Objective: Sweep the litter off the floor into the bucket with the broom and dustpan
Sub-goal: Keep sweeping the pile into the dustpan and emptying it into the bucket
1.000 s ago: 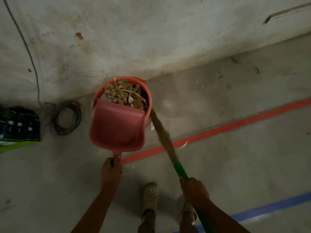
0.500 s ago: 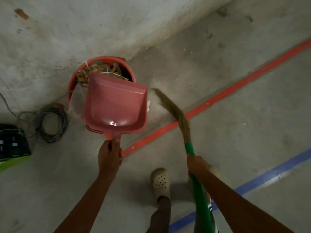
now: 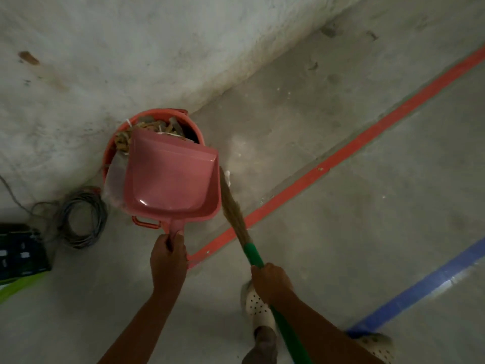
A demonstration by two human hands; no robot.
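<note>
An orange bucket stands against the wall, filled with brown litter. My left hand grips the handle of a pink dustpan, which hangs over the bucket's near side and hides most of its opening. The dustpan's inside looks bare. My right hand holds the green handle of a broom. Its straw bristles reach up along the dustpan's right edge, close to the bucket. A small white scrap lies on the floor by the bristle tips.
A coil of grey cable and a dark box with green edge lie left of the bucket. A red tape line and a blue one cross the concrete floor. My feet in white clogs stand below.
The dustpan has stayed over the bucket while the view shifted. The broom's bristles swung left, from the open floor to the dustpan's right edge.
</note>
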